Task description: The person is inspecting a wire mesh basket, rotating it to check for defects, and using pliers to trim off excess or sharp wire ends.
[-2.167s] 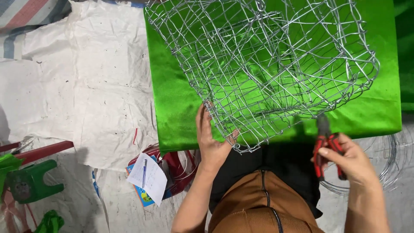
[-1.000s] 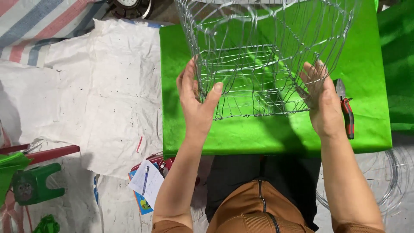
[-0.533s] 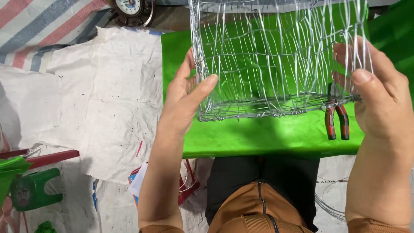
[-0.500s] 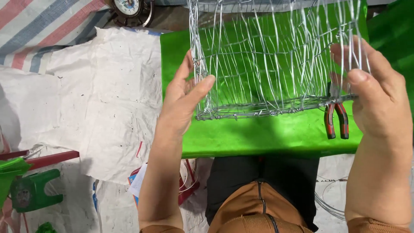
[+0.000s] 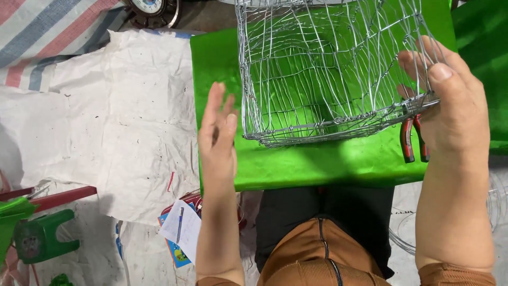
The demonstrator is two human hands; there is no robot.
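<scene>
A silver wire mesh basket is held up over a bright green table. My right hand grips the basket's right rim, thumb on top and fingers inside the mesh. Apart from the basket's left side, my left hand hovers flat with its fingers spread, holding nothing. Red-handled pliers lie on the green table just below my right hand, partly hidden by it.
White sheeting covers the floor at left, with a striped tarp behind it. A green plastic stool and a red bar sit at lower left. Paper and a pen lie near my left elbow. Wire coils rest at right.
My left hand has let go of the basket's left side and pulled away. The basket now hangs from my right hand alone, tilted slightly.
</scene>
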